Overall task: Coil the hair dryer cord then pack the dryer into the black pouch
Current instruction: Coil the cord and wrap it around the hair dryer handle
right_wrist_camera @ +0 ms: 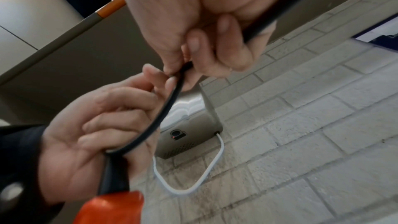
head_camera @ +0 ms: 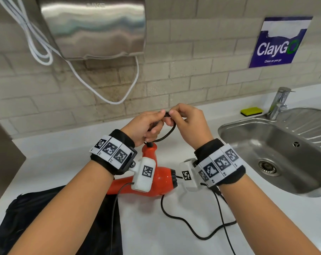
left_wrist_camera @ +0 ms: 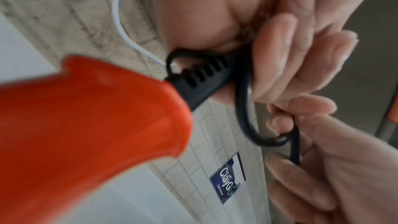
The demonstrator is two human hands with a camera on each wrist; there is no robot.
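White counter [head_camera: 67, 162] below, black cord [head_camera: 168, 132] looped and pinched between left hand [head_camera: 145, 126] and right hand [head_camera: 191, 124] fingers.

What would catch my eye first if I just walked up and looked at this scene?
Probably the bright orange hair dryer lying on the white counter, just below the two hands. The left hand and right hand pinch its black cord into a first small loop above the handle. Next, the steel sink at the right and the black pouch at the near left.
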